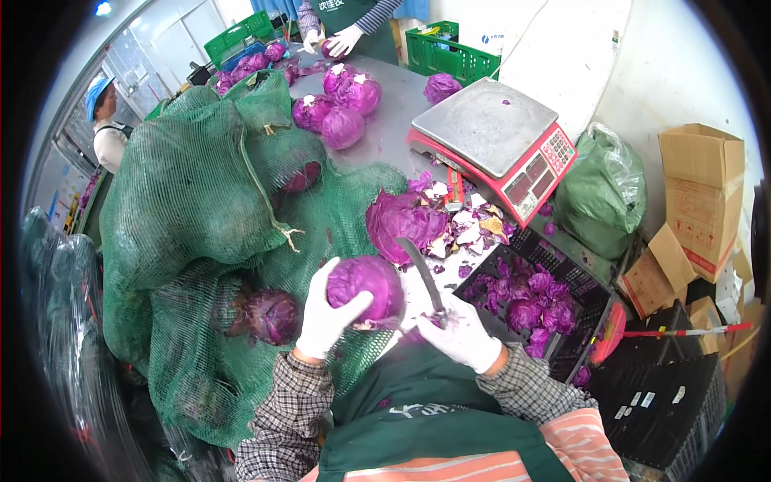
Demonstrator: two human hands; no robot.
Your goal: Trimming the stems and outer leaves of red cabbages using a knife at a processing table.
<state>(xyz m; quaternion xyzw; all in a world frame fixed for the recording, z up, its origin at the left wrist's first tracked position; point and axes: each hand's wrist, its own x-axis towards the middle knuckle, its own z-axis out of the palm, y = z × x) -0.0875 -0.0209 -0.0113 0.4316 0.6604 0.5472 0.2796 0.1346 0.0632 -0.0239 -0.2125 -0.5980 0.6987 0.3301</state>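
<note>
A red cabbage (365, 291) rests in my gloved left hand (328, 310), its cut stem end turned toward me. My right hand (461, 334), also in a white glove, grips a knife (423, 276) whose blade points up and away, just right of the cabbage. Beneath the right fingers is a bit of purple leaf. Beyond the cabbage lie large loose outer leaves (402, 224) beside a heap of trimmed stem pieces and scraps (473, 226). Another red cabbage (272, 316) sits on green netting to the left of my left hand.
Green mesh sacks (187, 181) of cabbages fill the left. Several trimmed cabbages (342, 128) sit farther back, near a co-worker's gloved hands (346, 41). A red scale (494, 132) stands back right; a black crate (578, 265) of purple leaves is at right. Another person (108, 129) stands far left.
</note>
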